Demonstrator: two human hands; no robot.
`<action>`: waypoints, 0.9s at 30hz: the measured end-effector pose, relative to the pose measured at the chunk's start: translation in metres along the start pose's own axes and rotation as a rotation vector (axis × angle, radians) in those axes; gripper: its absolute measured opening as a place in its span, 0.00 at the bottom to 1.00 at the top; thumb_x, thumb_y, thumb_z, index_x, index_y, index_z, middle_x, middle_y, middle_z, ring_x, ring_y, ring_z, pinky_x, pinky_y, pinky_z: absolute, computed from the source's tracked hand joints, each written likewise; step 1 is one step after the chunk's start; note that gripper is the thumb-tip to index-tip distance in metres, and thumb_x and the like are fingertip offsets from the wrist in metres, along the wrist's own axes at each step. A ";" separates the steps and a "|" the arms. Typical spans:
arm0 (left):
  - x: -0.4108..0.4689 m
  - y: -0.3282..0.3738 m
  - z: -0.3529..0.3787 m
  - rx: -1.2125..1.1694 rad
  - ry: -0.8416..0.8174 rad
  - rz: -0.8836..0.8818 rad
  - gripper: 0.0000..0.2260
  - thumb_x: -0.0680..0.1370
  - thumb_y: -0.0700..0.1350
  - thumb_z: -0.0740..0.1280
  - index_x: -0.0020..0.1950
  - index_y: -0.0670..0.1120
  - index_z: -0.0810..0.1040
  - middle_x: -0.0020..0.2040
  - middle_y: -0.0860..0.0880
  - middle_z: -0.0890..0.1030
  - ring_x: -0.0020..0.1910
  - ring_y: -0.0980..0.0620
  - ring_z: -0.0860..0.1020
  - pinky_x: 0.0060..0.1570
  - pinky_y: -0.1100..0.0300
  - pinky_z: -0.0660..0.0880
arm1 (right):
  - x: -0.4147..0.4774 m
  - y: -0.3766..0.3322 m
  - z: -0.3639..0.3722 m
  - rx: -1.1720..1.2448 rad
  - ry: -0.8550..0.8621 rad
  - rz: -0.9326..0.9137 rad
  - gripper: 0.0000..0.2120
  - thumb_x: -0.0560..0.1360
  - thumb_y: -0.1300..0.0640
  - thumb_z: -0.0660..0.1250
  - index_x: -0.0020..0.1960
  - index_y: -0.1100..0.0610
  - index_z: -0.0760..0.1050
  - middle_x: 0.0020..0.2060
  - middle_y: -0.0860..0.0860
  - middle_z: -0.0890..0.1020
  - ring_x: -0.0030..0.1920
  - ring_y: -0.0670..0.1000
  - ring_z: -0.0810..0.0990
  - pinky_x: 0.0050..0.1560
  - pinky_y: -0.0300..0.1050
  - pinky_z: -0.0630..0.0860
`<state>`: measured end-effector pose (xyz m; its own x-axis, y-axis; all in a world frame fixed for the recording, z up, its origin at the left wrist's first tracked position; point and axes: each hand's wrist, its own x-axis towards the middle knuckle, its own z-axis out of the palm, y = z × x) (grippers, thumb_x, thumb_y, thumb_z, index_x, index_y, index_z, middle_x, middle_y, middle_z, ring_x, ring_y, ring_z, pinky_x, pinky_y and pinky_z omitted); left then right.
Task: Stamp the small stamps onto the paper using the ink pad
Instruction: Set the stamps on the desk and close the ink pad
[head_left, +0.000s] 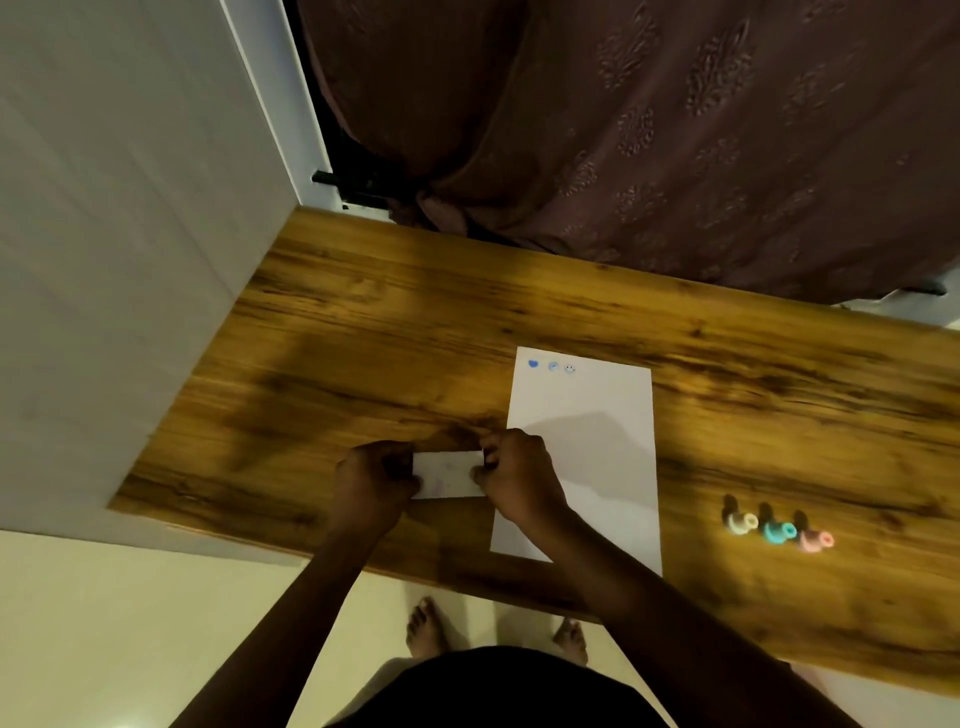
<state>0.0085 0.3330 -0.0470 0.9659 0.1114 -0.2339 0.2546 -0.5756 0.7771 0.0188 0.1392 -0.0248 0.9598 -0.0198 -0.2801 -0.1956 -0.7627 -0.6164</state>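
A white sheet of paper (582, 457) lies on the wooden table (363, 338), with three small blue stamp marks (551, 366) near its far left corner. Left of the paper, both hands grip a small white rectangular ink pad case (448, 474): my left hand (374, 478) holds its left end and my right hand (517, 475) pinches its right end. The case looks closed; no ink surface shows. Three small stamps lie in a row at the right: a cream stamp (740, 521), a teal stamp (776, 531) and a pink stamp (815, 540).
A white wall (104, 260) borders the table's left side. A dark brown patterned curtain (675, 130) hangs behind the far edge. My bare feet (431, 623) stand on a pale floor below the near edge.
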 end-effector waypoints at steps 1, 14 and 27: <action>0.000 0.000 0.001 -0.015 0.004 -0.016 0.15 0.70 0.32 0.78 0.55 0.41 0.86 0.47 0.53 0.83 0.42 0.58 0.81 0.40 0.71 0.75 | -0.001 0.000 0.000 0.014 0.001 0.003 0.11 0.74 0.56 0.76 0.56 0.58 0.83 0.49 0.53 0.87 0.50 0.53 0.86 0.56 0.47 0.83; 0.009 0.065 0.034 -0.133 -0.026 0.031 0.17 0.72 0.33 0.78 0.59 0.41 0.84 0.57 0.43 0.87 0.53 0.44 0.86 0.53 0.48 0.84 | -0.005 0.028 -0.065 0.142 0.194 0.070 0.19 0.74 0.59 0.75 0.64 0.59 0.81 0.59 0.55 0.86 0.58 0.53 0.85 0.65 0.49 0.79; -0.004 0.194 0.199 -0.160 -0.202 0.115 0.16 0.68 0.35 0.80 0.55 0.44 0.88 0.48 0.52 0.85 0.47 0.54 0.82 0.36 0.79 0.72 | -0.028 0.173 -0.207 0.156 0.333 0.326 0.15 0.69 0.64 0.76 0.55 0.59 0.85 0.52 0.55 0.88 0.50 0.53 0.87 0.48 0.41 0.81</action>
<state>0.0440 0.0599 -0.0119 0.9638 -0.1199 -0.2383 0.1640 -0.4381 0.8838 -0.0005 -0.1263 0.0291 0.8510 -0.4663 -0.2417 -0.4997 -0.5772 -0.6459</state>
